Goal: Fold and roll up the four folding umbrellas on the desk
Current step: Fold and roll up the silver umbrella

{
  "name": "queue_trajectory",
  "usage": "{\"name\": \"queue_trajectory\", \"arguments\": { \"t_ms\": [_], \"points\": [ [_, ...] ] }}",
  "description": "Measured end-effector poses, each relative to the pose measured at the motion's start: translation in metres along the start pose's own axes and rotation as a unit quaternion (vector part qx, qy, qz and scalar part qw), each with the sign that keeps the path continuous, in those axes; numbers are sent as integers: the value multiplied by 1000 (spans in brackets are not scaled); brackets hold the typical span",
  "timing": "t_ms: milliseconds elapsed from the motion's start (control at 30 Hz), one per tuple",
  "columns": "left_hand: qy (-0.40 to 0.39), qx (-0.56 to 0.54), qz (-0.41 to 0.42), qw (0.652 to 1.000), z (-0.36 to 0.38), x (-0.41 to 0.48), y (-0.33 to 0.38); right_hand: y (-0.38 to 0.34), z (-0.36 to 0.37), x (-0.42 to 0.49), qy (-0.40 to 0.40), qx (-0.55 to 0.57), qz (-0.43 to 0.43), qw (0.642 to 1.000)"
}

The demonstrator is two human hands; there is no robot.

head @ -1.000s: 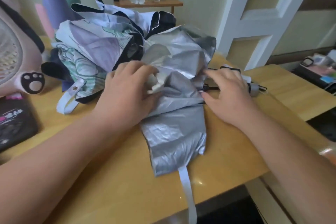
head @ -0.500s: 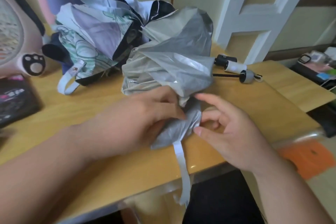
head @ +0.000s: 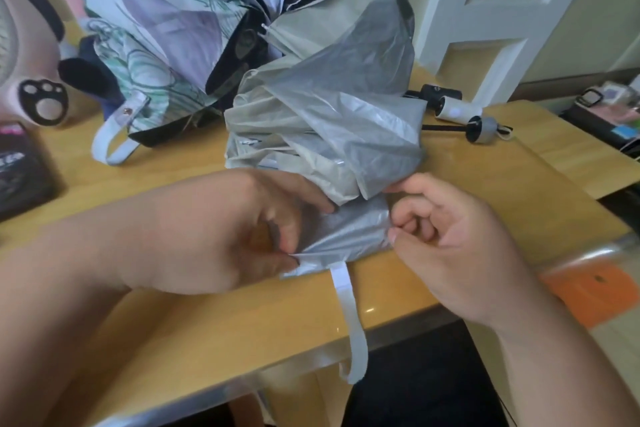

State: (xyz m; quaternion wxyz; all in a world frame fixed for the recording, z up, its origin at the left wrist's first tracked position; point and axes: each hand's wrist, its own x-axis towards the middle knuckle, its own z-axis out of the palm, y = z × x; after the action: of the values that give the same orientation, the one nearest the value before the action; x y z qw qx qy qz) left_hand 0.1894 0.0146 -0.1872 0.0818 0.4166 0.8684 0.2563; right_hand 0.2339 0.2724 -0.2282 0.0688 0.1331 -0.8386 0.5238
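A silver-grey folding umbrella [head: 332, 114] lies crumpled in the middle of the wooden desk [head: 485, 191]. Its white strap [head: 349, 319] hangs over the desk's front edge. My left hand [head: 221, 232] pinches the near edge of the umbrella's fabric on the left side. On the right side, my right hand [head: 450, 236] pinches the same panel with thumb and curled fingers. Behind lies a heap of other unfolded umbrellas [head: 166, 38], lilac, green-patterned and dark-edged. Their handles [head: 457, 111] stick out to the right on the desk.
A pink plush thing with a paw print [head: 41, 104] stands at the far left, a dark flat item [head: 20, 173] in front of it. A white door frame [head: 491, 17] rises behind the desk. An orange object [head: 588, 291] lies on the floor at the right.
Both hands moved from the umbrella's middle toward me to its near edge and now pinch the fabric on each side. The canopy's upper part puffed up behind them.
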Motion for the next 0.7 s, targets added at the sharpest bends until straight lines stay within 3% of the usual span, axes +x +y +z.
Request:
{"name": "queue_trajectory", "arguments": {
  "t_ms": [133, 367, 567, 700],
  "points": [
    [-18, 18, -25, 999, 2, 4, 2, 4, -1, -3, -14, -34, -18, 999],
    [62, -57, -5, 996, 10, 1, -3, 2, -6, -7, -42, -19, -16, 999],
    [140, 86, 7, 986, 11, 26, -13, 1, 2, -4, -36, -128, 4, 991],
    [43, 208, -84, 973, -5, 67, -21, 2, 6, -1, -36, -189, -20, 981]
  ]
}}
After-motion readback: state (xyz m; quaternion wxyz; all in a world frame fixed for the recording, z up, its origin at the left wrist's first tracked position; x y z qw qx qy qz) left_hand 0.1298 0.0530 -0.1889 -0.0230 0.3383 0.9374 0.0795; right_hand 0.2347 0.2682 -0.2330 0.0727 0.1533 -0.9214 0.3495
